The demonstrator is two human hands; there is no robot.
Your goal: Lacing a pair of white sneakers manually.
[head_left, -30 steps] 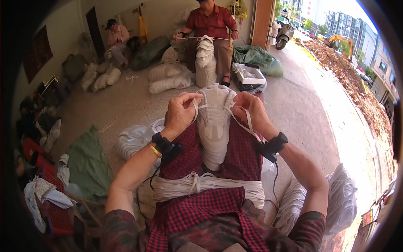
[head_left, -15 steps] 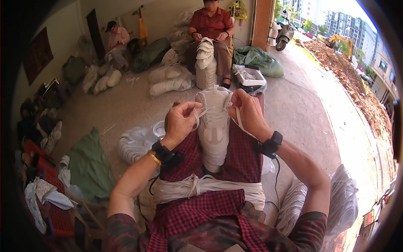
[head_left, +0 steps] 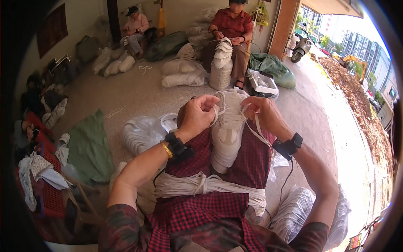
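The left hand [head_left: 197, 116] is bringing thumb and forefinger together just beside the left edge of the white shoe upper [head_left: 228, 122], pinching the left lace end [head_left: 215, 115], which is looping below the fingertips. The right hand [head_left: 268, 116] is closing its thumb and forefinger at the shoe upper's right edge, pinching the right lace end [head_left: 261, 130], whose slack is trailing down to the right of the shoe upper; the other fingers of both hands are curling loosely

The shoe upper is sitting between the two hands, its toe pointing toward the wearer and its tongue rising at the far end. It is looking off-white, with a paler mesh patch at the toe and lace rows crossing its front. It is topping a nested stack [head_left: 223, 158] of similar pieces, which is showing just below it between the thighs. Nearer the wearer than the shoe upper, a thick bundle of white laces [head_left: 201, 185] is lying across the checked apron [head_left: 197, 210]. Beyond the shoe upper, a co-worker [head_left: 231, 23] in a red shirt is sitting behind another pale stack [head_left: 221, 75]. Left of the shoe upper, plastic-wrapped pieces [head_left: 142, 134] are resting on the floor
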